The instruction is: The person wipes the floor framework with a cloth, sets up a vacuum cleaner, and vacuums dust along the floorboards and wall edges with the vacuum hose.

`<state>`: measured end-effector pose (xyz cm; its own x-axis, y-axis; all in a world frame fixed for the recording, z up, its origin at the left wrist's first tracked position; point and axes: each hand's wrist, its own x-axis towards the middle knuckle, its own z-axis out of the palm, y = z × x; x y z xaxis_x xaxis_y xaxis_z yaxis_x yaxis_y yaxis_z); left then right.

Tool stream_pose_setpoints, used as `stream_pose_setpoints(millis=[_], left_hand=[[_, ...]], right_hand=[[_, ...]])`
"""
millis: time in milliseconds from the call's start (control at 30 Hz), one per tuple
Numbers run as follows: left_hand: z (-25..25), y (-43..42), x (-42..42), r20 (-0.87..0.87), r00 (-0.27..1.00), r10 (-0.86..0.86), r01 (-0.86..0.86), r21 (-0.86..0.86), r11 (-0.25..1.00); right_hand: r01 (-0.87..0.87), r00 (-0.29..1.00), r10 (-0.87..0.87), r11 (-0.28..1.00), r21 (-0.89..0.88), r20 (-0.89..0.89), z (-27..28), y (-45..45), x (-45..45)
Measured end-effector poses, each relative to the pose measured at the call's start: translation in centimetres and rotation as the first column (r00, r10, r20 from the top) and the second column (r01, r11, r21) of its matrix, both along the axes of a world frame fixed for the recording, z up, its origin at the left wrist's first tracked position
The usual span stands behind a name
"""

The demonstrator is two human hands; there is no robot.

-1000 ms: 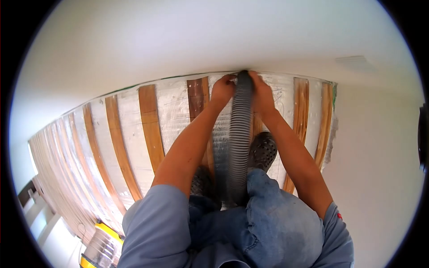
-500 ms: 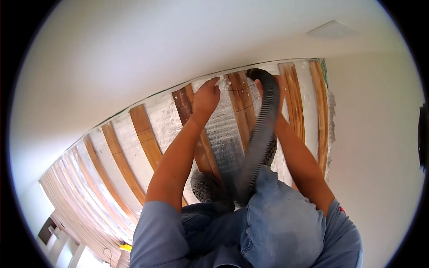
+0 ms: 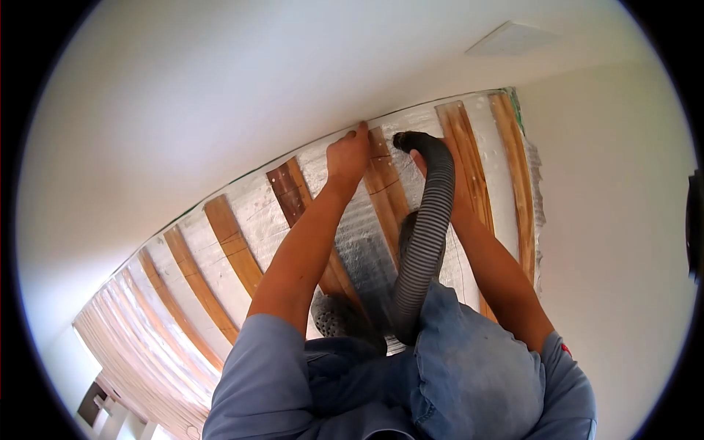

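Observation:
The ribbed grey vacuum hose (image 3: 424, 246) rises from beside my knee and bends left near its dark open end. My right hand (image 3: 459, 180) is wrapped round the hose just below that end, its thumb showing on the left side. The open end is close to the foil sheet, right of a wooden batten (image 3: 385, 180). My left hand (image 3: 349, 155) has its fingers curled, with the index finger reaching to the seam (image 3: 308, 144) where the foil meets the white wall. Whether the left fingers pinch anything is hidden.
Several wooden battens (image 3: 229, 227) run across the silvery foil sheet (image 3: 367, 249). My shoe (image 3: 334, 317) stands between battens. White wall (image 3: 609, 220) bounds the right side, with a torn foil edge beside it. A pale square panel (image 3: 510, 38) is at upper right.
My left hand has moved right and up to the seam, its index finger now touching there. The hose end has shifted slightly left and down, still in my right hand.

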<state>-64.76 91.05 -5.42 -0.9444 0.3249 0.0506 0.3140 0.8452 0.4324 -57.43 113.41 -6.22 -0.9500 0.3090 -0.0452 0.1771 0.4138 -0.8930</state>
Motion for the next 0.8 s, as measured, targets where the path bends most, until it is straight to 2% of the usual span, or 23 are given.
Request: stream_pose_setpoints(millis=[233,300,333,400,500,567,633,667,733,800], left_hand=[[-0.9,1.1,-0.4,-0.106,0.993,-0.046,0.042,-0.043,0.998],[-1.3,0.3,0.7,-0.112,0.975,-0.192,0.194,0.013,0.981],[-1.5,0.2,1.0,-0.112,0.976,-0.189,0.191,0.011,0.982],[-2.0,0.1,1.4,-0.171,0.974,-0.150,0.171,0.113,0.979],[-1.7,0.1,1.6,-0.162,0.977,-0.141,0.165,0.145,0.975],[-2.0,0.4,1.7,-0.166,0.980,-0.113,0.138,0.148,0.979],[-1.9,0.4,1.7,-0.167,0.982,-0.088,0.115,0.157,0.981],[-1.9,0.3,1.8,-0.152,0.984,-0.098,0.118,0.131,0.984],[-2.0,0.7,1.8,-0.143,0.985,-0.100,0.116,0.109,0.987],[-2.0,0.6,2.0,-0.256,0.966,-0.040,0.084,0.161,0.983]], right_hand=[[0.064,0.995,-0.064,0.998,0.007,-0.074,3.1,1.0,0.4],[0.051,0.994,-0.050,0.999,0.010,-0.092,4.1,0.8,0.0],[0.042,0.995,-0.041,0.999,0.010,-0.095,4.5,0.6,-0.2],[0.006,0.996,-0.006,1.000,-0.003,-0.087,5.4,-0.5,-1.0],[-0.073,0.997,0.073,0.997,-0.035,-0.002,8.7,-3.9,-2.2],[-0.121,0.990,0.121,0.993,0.001,-0.069,8.1,-4.4,-3.2],[-0.163,0.983,0.153,0.982,-0.101,-0.102,7.4,-4.4,-3.7],[-0.163,0.983,0.153,0.982,-0.100,-0.100,7.2,-4.1,-3.4],[-0.246,0.964,0.247,0.969,0.024,-0.099,7.9,-3.8,-3.4],[-0.247,0.968,0.247,0.969,0.006,-0.043,8.2,-4.1,-3.9]])
